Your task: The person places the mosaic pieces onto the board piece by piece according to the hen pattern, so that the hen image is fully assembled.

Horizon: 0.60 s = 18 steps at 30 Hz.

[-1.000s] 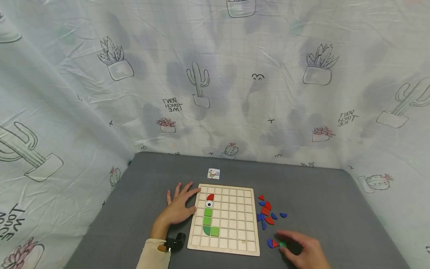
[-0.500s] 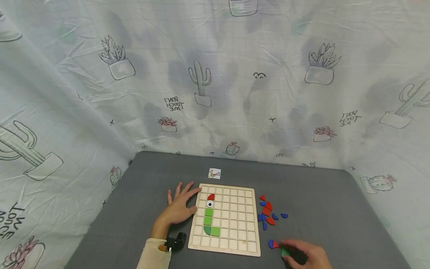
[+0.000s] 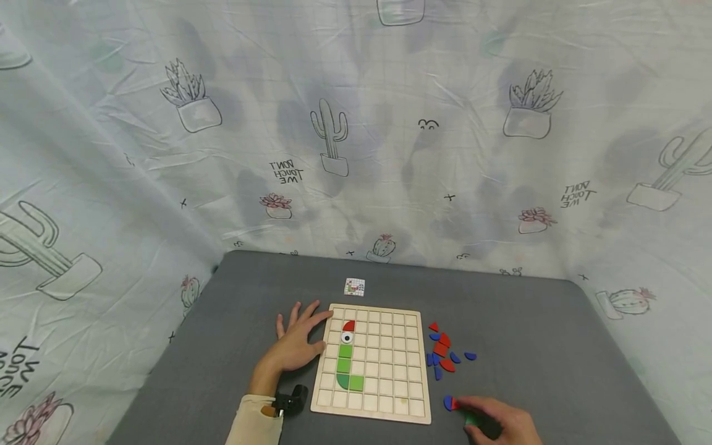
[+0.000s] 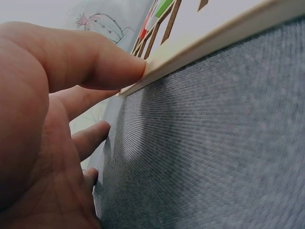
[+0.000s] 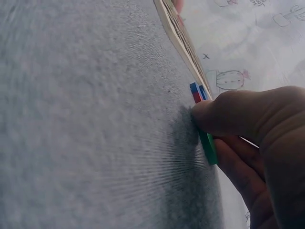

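L hand flat by board; R hand pinches green piece.

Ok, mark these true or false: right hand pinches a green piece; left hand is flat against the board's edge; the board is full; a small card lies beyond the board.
1. The right hand pinches a green piece: true.
2. The left hand lies flat, fingers against the board edge: true.
3. The board is full: false; only one column of pieces is placed, most squares bare.
4. A small card lies beyond the board: true.
5. Loose pieces lie left of the board: false; they lie to its right.
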Each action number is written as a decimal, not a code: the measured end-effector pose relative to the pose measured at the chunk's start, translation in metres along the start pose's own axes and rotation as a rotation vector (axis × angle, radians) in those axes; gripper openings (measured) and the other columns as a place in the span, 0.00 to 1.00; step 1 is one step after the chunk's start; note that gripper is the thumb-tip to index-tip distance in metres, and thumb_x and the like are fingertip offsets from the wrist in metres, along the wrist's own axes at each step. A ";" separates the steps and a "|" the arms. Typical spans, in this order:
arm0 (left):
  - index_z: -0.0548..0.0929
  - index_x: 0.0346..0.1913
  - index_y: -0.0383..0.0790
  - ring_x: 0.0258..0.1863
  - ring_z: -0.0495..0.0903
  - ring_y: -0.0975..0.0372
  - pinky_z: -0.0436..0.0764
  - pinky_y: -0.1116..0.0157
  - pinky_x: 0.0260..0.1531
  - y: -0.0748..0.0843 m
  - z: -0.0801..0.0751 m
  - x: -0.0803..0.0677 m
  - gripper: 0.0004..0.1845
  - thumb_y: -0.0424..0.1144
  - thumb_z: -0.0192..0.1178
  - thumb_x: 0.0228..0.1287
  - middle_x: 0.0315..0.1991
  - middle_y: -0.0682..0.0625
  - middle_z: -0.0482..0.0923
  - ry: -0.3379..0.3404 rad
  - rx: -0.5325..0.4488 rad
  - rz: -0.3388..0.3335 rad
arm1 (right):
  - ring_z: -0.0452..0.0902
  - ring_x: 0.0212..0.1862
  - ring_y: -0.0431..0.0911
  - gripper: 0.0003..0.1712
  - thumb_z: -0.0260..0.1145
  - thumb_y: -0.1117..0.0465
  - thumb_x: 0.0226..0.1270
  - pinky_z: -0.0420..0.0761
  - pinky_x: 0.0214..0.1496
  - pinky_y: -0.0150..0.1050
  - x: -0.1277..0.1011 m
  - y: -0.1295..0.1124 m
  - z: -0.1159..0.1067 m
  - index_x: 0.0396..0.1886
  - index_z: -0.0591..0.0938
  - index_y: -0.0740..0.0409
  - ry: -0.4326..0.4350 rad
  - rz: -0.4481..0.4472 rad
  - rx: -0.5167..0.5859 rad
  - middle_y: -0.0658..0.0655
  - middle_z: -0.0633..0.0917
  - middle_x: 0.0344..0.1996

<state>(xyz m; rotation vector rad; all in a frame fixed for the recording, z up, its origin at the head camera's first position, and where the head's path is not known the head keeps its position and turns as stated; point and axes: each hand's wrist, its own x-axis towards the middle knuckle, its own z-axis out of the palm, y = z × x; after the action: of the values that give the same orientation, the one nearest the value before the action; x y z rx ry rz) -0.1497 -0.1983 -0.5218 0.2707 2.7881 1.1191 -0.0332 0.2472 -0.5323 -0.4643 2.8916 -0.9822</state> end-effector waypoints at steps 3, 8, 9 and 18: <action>0.79 0.78 0.49 0.89 0.38 0.31 0.24 0.24 0.76 0.000 0.000 0.000 0.36 0.31 0.69 0.65 0.88 0.37 0.58 0.000 -0.001 0.002 | 0.87 0.46 0.30 0.21 0.85 0.55 0.60 0.89 0.47 0.35 -0.001 -0.002 0.001 0.53 0.92 0.47 0.019 0.008 -0.017 0.44 0.94 0.46; 0.79 0.77 0.49 0.89 0.38 0.31 0.24 0.24 0.75 0.000 0.000 0.000 0.36 0.31 0.69 0.65 0.87 0.37 0.58 0.004 0.000 0.004 | 0.87 0.45 0.30 0.20 0.85 0.57 0.60 0.89 0.46 0.34 -0.003 -0.002 0.002 0.53 0.92 0.47 0.056 0.016 -0.017 0.44 0.94 0.45; 0.79 0.77 0.49 0.89 0.38 0.31 0.24 0.24 0.75 0.000 0.000 0.000 0.36 0.31 0.69 0.65 0.87 0.37 0.58 0.005 0.000 0.004 | 0.87 0.45 0.29 0.20 0.85 0.56 0.60 0.89 0.46 0.34 -0.003 -0.002 0.003 0.52 0.92 0.47 0.062 0.019 -0.018 0.44 0.94 0.44; 0.80 0.77 0.49 0.89 0.39 0.31 0.24 0.24 0.76 -0.001 0.000 0.000 0.36 0.31 0.69 0.64 0.87 0.37 0.58 0.005 -0.001 0.001 | 0.86 0.41 0.28 0.22 0.89 0.61 0.51 0.89 0.44 0.34 -0.006 -0.007 0.012 0.47 0.93 0.44 0.197 0.053 -0.059 0.39 0.93 0.40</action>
<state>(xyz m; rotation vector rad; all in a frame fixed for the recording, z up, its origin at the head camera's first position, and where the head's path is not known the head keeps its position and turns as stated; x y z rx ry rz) -0.1500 -0.1984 -0.5225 0.2700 2.7923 1.1223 -0.0237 0.2370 -0.5384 -0.3088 3.0968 -0.9894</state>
